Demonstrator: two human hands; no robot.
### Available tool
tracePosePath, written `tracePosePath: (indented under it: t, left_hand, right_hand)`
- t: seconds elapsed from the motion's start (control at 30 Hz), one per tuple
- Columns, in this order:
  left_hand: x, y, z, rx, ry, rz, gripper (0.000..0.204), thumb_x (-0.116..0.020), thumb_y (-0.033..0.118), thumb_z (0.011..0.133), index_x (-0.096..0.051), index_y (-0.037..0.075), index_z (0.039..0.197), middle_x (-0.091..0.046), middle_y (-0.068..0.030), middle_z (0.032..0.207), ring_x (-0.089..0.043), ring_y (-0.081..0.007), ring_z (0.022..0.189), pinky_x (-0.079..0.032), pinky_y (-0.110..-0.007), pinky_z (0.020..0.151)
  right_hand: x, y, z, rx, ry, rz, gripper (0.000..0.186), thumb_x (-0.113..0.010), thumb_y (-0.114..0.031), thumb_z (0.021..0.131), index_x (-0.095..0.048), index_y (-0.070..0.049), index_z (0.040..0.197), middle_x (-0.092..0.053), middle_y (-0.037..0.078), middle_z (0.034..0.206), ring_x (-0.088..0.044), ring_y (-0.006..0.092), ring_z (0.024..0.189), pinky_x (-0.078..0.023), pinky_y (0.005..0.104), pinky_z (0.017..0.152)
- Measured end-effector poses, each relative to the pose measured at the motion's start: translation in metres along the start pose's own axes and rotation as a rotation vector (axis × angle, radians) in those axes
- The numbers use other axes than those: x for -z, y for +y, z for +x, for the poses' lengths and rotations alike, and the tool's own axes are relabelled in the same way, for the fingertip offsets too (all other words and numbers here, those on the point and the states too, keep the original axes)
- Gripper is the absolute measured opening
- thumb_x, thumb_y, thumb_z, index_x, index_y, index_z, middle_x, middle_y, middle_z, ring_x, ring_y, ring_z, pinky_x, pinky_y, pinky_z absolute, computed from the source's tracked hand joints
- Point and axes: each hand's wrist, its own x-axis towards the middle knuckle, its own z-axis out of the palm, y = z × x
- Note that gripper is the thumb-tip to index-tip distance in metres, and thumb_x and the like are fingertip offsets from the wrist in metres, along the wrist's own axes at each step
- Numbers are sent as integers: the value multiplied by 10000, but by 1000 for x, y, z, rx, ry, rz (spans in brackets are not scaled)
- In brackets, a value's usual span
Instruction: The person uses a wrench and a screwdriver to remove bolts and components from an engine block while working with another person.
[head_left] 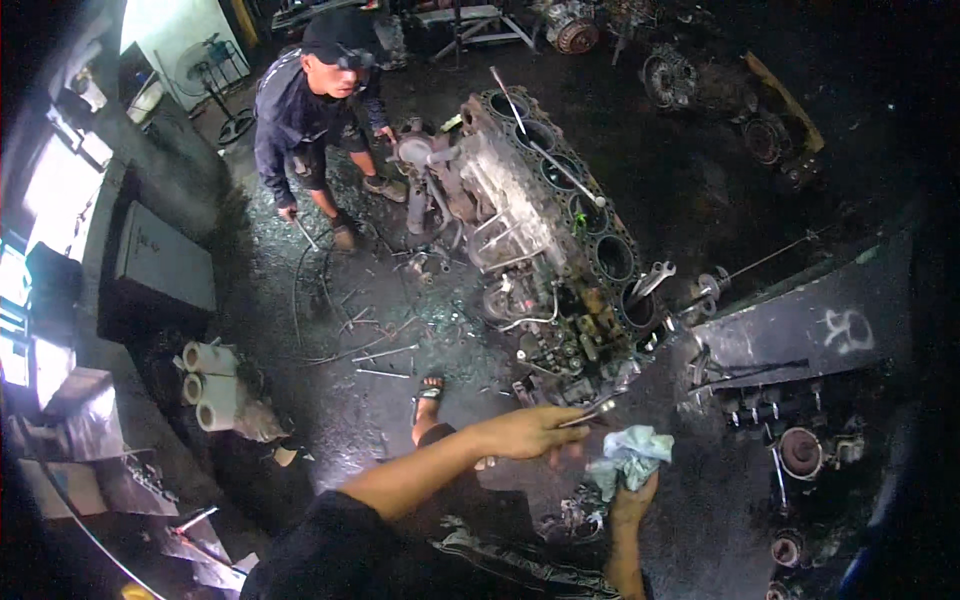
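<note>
My left hand (535, 432) reaches across from the left, its fingers closed around a slim shiny metal tool, apparently a wrench (603, 407). Just to the right, my right hand (634, 503) comes up from below and grips a crumpled pale rag (636, 455). The wrench's end is close to the rag; I cannot tell whether they touch. Beyond both hands lies a large, dirty engine block (515, 215) with a row of open cylinder bores. A long metal bar (550, 155) rests across its top, and wrenches (655, 278) stick out of the nearest bore.
A co-worker (318, 120) bends beside the block's far left, a tool (306, 234) in one hand. Loose rods (385, 354) and hoses lie on the wet floor. White rolls (212, 388) stand left. A dark metal panel (790, 335) and engine parts (800, 452) lie right.
</note>
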Motion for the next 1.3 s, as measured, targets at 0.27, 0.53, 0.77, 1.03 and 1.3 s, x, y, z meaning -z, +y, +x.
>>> tracePosePath:
  t: [0.27,0.53,0.77,1.03,1.3]
  left_hand:
    - [-17,-92,13,10,206,-130,543,-546,460,961,-526,34,1298,-636,-148,1124,-578,-213,984,-469,-373,847]
    - [33,-126,-56,74,281,-467,477,-503,444,992,-561,62,1270,-613,-32,911,-546,-101,816,-467,-279,707]
    - [92,-145,-144,-176,582,41,392,-495,325,1001,-562,-1,1209,-657,-162,908,-636,-244,875,-489,-426,781]
    - [111,-107,-189,-119,560,119,318,-473,320,994,-574,21,1030,-614,-119,793,-587,-166,701,-465,-350,597]
    - [132,-34,-237,-270,481,49,436,-490,455,993,-635,44,1002,-578,-32,807,-472,-111,705,-420,-301,619]
  right_hand:
    - [-75,1,-3,-236,-405,-374,624,-706,-61,821,-373,-58,1349,-535,118,1186,-550,215,1078,-500,334,874]
    - [-172,51,5,-282,67,-10,508,-572,-361,907,-502,37,1216,-585,129,1089,-601,220,890,-494,336,769]
    - [-268,14,3,-336,-142,130,405,-551,-281,900,-558,23,1167,-623,119,1045,-618,217,926,-501,353,782]
    - [-351,-58,-6,471,-85,-293,527,-536,-290,950,-444,65,1328,-583,185,1160,-524,248,1117,-427,352,954]
    - [-318,-77,-27,406,-142,-412,524,-669,-177,847,-454,67,1258,-571,205,1160,-546,315,1096,-434,412,958]
